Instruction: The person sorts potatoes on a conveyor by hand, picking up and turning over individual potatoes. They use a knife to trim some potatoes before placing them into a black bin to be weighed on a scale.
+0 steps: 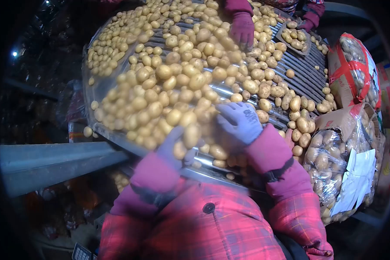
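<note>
My left hand point(172, 146), in a pale purple glove, is at the near edge of the sorting table, smeared by motion. Its fingers are curled about a potato point(180, 150), and another potato point(190, 136) lies against them. My right hand point(242, 122), in a matching glove with dark print on its back, is palm down over the potatoes beside a gap showing shiny metal. Its fingers reach left, apart and slightly bent; its palm is hidden. Loose potatoes point(151, 93) are heaped around both hands, several blurred.
A co-worker's gloved hand point(242, 31) touches potatoes at the far side. Another person's hand point(307, 22) is by a tray point(308, 47) of potatoes on the roller bars point(299, 65). Filled potato bags point(331, 160) stand at right. A metal beam point(56, 160) runs left.
</note>
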A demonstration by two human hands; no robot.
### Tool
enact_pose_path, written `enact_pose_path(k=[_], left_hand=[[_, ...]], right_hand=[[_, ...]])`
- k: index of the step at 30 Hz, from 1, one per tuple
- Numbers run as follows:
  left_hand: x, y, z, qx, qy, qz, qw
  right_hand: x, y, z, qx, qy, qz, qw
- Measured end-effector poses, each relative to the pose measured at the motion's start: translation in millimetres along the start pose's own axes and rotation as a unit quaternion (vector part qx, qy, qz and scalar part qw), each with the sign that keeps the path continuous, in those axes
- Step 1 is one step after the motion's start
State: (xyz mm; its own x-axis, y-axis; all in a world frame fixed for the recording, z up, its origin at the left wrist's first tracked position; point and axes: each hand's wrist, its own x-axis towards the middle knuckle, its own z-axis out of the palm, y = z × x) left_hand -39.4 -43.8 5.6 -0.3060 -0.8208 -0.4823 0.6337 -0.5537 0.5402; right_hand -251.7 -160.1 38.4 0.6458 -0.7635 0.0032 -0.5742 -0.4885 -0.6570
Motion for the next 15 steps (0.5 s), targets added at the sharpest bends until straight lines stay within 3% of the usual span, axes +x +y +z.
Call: enact_pose_path(k=[1, 2, 3, 4, 8, 10, 11, 13, 15], left_hand=[[-2, 0, -3, -0.002, -0.003, 0.001, 1.000], [-3, 0, -5, -0.047, 0.046, -0.020, 0.998], [-4, 2, -7, -0.091, 0.096, -0.041, 0.990], [-7, 7, -5, -0.112, 0.021, -0.044, 0.993], [-13, 5, -13, -0.139, 0.026, -0.046, 0.989], [-15, 5, -19, -0.084, 0.017, -0.015, 0.996], [-16, 9, -20, -0.082, 0.019, -0.015, 0.996], [-19, 16, -21, -0.150, 0.024, -0.030, 0.988], [-20, 16, -28, -0.184, -0.005, -0.042, 0.982]], right_hand=[[6, 12, 8, -0.216, 0.039, -0.057, 0.974], [10, 21, 24, -0.220, 0.109, -0.114, 0.963], [13, 28, 36, -0.221, 0.109, -0.115, 0.962], [20, 25, 43, -0.248, 0.081, -0.079, 0.962], [31, 14, 47, -0.289, -0.006, -0.023, 0.957], [39, 8, 37, -0.322, -0.092, 0.012, 0.942], [41, 7, 33, -0.320, -0.091, 0.010, 0.943], [43, 10, 28, -0.307, -0.141, 0.081, 0.938], [46, 17, 42, -0.319, -0.140, 0.086, 0.933]])
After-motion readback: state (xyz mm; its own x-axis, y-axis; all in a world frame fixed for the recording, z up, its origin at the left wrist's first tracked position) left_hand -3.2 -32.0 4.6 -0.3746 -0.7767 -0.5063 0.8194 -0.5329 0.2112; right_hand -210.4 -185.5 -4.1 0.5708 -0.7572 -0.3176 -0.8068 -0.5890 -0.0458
